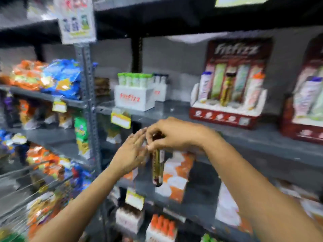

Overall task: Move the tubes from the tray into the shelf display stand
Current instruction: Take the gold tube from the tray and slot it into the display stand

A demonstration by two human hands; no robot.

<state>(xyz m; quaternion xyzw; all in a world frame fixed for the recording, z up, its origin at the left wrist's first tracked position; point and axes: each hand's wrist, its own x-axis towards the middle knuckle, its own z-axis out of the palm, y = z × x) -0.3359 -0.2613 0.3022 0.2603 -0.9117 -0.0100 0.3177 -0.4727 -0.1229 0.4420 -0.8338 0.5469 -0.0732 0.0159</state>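
Observation:
My right hand (pixel 172 133) pinches the dark cap end of a brown and gold tube (pixel 157 169) that hangs upright below it, in front of the shelf edge. My left hand (pixel 130 155) is beside the tube with its fingers spread and flat, and whether it touches the tube is unclear. The red FitFizz display stand (pixel 227 113) sits on the shelf up and to the right, with several tubes standing in it, one brown and gold tube (pixel 228 89) in the middle. A white FitFizz tray (pixel 132 100) with green-capped tubes (pixel 134 79) stands left of the stand.
A second red display stand (pixel 304 110) is at the far right. Snack bags (pixel 47 75) fill the left shelves past a grey upright post (pixel 89 95). Orange and white boxes (pixel 176 173) and more tube trays (pixel 160 226) sit on lower shelves. The picture is blurred.

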